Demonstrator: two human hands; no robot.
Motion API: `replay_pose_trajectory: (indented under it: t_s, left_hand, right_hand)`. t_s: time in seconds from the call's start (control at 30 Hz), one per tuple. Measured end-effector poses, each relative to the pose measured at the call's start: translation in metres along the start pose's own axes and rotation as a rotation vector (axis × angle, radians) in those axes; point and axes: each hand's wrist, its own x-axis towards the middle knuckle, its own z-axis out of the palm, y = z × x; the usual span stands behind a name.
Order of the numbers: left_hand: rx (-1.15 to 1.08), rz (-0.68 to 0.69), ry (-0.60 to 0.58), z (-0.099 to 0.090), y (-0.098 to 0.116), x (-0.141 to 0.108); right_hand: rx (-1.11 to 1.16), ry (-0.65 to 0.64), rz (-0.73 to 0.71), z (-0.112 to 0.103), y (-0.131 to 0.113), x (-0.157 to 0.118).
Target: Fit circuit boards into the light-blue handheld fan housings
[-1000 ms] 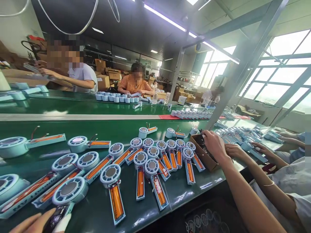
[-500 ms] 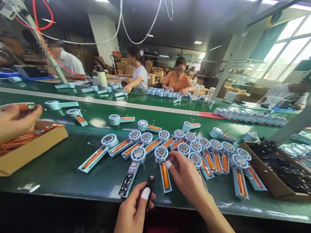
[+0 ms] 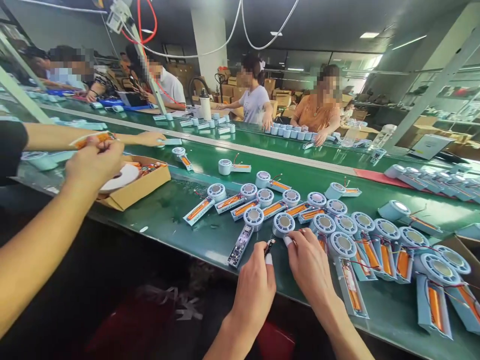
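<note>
My left hand (image 3: 256, 282) is closed, gripping a narrow black circuit board (image 3: 269, 246) between thumb and fingers; a white cover sits on the thumb. Just to the right, my right hand (image 3: 310, 262) has its fingers drawn together at the near edge of a light-blue handheld fan (image 3: 284, 224). Whatever lies between those fingertips is hidden, and most of that fan's handle is behind my hands. Left of it lies another fan (image 3: 254, 217), its open handle showing a fitted circuit board (image 3: 240, 247). Several fans with orange batteries (image 3: 387, 257) in open handles lie around.
At left, a co-worker's hands (image 3: 95, 155) hold an orange piece above a cardboard box (image 3: 144, 187) containing a white tape roll (image 3: 120, 178). Another cardboard box (image 3: 455, 247) stands at right. Across the green belt (image 3: 202, 160), several people sit near more fans.
The view has swung left, bringing more of the neighbouring co-worker's arms in. My left hand has brought the circuit board up closer to the fan and my right hand.
</note>
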Motion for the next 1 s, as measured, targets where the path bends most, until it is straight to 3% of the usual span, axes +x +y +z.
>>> replay_pose_trajectory:
  t_s: [0.13, 0.3, 0.43, 0.53, 0.6, 0.7, 0.87, 1.0]
  left_hand:
    - [-0.181, -0.111, -0.002, -0.001, 0.007, -0.003]
    - [-0.447, -0.256, -0.043, -0.006, 0.015, -0.002]
    - [-0.443, -0.186, -0.085, -0.010, 0.015, 0.003]
    - [-0.397, -0.137, -0.131, -0.013, 0.015, 0.005]
    - [-0.362, -0.129, -0.149, -0.014, 0.014, 0.006]
    - [-0.335, -0.138, -0.146, -0.015, 0.013, 0.007]
    - [-0.347, -0.160, -0.141, -0.016, 0.013, 0.007]
    - [-0.392, -0.195, -0.112, -0.018, 0.014, 0.007]
  right_hand:
    - [0.347, 0.032, 0.064, -0.003, 0.003, -0.012]
    - [0.746, -0.155, 0.191, -0.005, 0.004, -0.029]
    - [0.978, -0.261, 0.298, -0.005, 0.008, -0.031]
    - [1.094, -0.296, 0.302, -0.006, 0.008, -0.028]
    - [1.081, -0.305, 0.282, -0.009, 0.007, -0.029]
    - [0.882, -0.228, 0.210, -0.015, 0.005, -0.035]
    - [0.484, 0.045, -0.191, -0.025, 0.000, -0.042]
    - [0.347, -0.013, -0.365, -0.023, -0.003, -0.035]
